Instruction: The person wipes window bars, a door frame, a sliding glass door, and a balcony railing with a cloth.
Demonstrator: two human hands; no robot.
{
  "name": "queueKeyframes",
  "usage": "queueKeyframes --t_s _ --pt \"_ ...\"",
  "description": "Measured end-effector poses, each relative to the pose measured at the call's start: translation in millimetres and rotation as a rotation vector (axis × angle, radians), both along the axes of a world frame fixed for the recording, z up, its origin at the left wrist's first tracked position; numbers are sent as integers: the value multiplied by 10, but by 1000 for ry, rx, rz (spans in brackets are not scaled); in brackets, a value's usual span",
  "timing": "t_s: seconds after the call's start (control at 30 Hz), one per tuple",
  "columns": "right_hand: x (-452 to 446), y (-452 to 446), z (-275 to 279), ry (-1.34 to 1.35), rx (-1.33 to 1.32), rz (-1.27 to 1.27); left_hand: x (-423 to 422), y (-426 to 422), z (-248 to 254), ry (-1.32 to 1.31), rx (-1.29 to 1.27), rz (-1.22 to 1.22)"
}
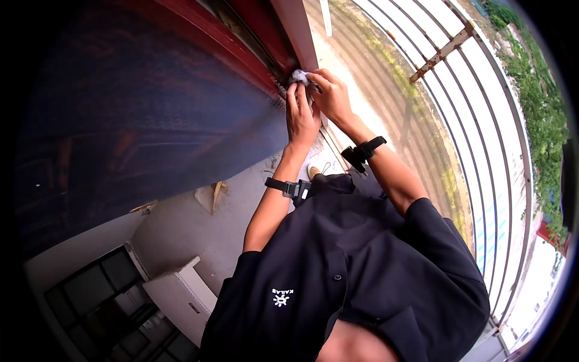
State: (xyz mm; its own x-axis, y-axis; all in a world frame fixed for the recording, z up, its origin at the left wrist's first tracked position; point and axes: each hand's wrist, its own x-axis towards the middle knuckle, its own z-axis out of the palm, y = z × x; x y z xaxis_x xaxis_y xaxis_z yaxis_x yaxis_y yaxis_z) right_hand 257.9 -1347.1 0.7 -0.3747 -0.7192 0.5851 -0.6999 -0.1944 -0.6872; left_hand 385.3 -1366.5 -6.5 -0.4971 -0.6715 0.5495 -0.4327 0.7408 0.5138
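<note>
A crumpled whitish cloth (298, 76) is pressed against the edge of a dark red frame (256, 45) at the top centre. My left hand (301, 117) reaches up to it, fingers together on the cloth's lower side. From the right, my right hand (332, 95) grips the same cloth between thumb and fingers. Both hands are close together, and part of the cloth is hidden behind the fingers. A large dark blue panel (151, 127) lies to the left of the hands, next to the frame.
Metal railing bars (476, 142) curve along the right, with green plants (534, 102) beyond. At the lower left are a pale cabinet (181, 295) and a dark-framed window (90, 295). A light brown object (217, 196) lies on the grey floor (187, 232).
</note>
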Motion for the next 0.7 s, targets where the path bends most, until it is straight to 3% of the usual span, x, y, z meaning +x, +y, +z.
queueKeyframes --t_s 0.13,0.33,0.43,0.57,0.7 --pt "67 37 15 -14 -13 -19 25 36 -131 20 47 0" --pt "-49 -164 1019 92 -348 -19 -214 -130 897 288 -192 23" --pt "-52 -165 1156 115 -390 -32 -188 -120 1098 217 -225 64" --pt "2 -131 814 71 -263 -65 -196 -112 685 181 -206 59" --pt "16 -61 147 46 -134 -80 -117 -21 7 70 -6 28"
